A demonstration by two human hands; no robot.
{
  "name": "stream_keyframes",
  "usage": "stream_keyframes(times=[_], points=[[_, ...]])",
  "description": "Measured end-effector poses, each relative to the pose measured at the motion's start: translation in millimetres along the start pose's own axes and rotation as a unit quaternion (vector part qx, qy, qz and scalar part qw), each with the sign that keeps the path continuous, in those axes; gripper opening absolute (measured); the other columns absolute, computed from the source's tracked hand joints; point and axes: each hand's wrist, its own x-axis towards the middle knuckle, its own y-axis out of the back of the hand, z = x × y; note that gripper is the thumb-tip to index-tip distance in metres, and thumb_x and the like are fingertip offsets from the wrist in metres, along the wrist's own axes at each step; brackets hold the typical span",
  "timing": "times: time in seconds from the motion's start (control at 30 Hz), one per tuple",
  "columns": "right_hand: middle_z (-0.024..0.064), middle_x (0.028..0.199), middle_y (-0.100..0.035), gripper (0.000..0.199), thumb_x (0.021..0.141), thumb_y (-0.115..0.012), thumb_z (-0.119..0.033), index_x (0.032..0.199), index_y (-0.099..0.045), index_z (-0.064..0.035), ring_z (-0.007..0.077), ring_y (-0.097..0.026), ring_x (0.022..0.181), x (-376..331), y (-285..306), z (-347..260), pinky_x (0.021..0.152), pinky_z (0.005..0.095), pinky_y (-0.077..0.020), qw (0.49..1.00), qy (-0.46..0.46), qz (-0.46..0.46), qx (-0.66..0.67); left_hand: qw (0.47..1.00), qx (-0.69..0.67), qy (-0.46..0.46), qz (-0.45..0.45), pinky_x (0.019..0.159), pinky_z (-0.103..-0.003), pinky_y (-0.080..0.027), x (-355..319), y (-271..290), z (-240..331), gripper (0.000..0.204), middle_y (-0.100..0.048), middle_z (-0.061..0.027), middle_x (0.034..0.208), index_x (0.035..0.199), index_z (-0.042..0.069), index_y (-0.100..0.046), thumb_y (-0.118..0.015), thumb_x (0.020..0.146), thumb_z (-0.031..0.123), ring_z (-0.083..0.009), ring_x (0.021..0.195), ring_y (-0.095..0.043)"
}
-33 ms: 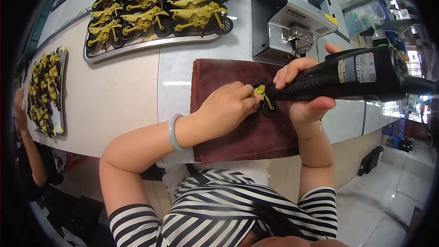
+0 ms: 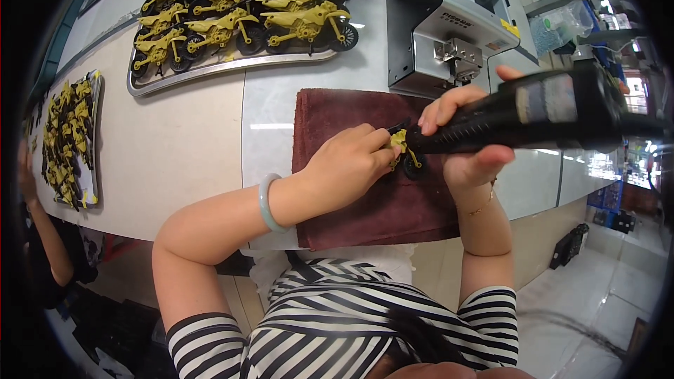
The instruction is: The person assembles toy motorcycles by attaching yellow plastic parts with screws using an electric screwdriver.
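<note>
Item: toy motorcycle (image 2: 406,151), centre frame, on dark red cloth (image 2: 365,196). Left hand (image 2: 347,165) fingers pinch it; right hand (image 2: 467,137) fingers grip black power tool (image 2: 540,112). Risk: tool tip may slip onto fingers; loose pinch lets toy twist.

left hand (image 2: 347,165) pinched shut, right hand (image 2: 467,147) curled in a grip, forearms converging

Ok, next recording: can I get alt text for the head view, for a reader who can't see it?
A person's left hand steadies a small olive-yellow toy motorcycle on a maroon cloth while the right hand presses a black power tool against it. A metal tray of finished toy motorcycles and a grey machine sit behind on the pale table.
</note>
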Motion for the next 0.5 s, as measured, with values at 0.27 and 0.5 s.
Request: stream_keyframes(times=[0.27, 0.5], points=[[0.0081, 0.072, -0.049, 0.092, 0.066, -0.05, -0.074, 0.124, -0.02, -0.0092, 0.0172, -0.052, 0.057, 3.2, 4.8, 1.0, 0.058, 0.0314, -0.0469, 0.996, -0.087, -0.034, -0.007, 1.0, 0.006, 0.004, 0.005, 0.063, -0.031, -0.046, 3.1, -1.2, -1.4, 0.014, -0.055, -0.0052, 0.08, 0.081, 0.002, -0.063, -0.068, 0.07, 0.009, -0.021, 0.071, -0.052], [0.0084, 0.071, -0.05, 0.094, 0.067, -0.049, -0.074, 0.127, -0.018, -0.0087, 0.0177, -0.052, 0.055, 0.4, 9.0, -2.8, 0.056, 0.0313, -0.0471, 0.997, -0.061, -0.04, -0.021, 1.0, 0.002, 0.007, -0.007, 0.062, -0.031, -0.045, 4.4, 1.2, -0.3, 0.017, -0.054, -0.0051, 0.081, 0.084, 0.002, -0.064, -0.068, 0.07, 0.009, -0.0209, 0.07, -0.051]])
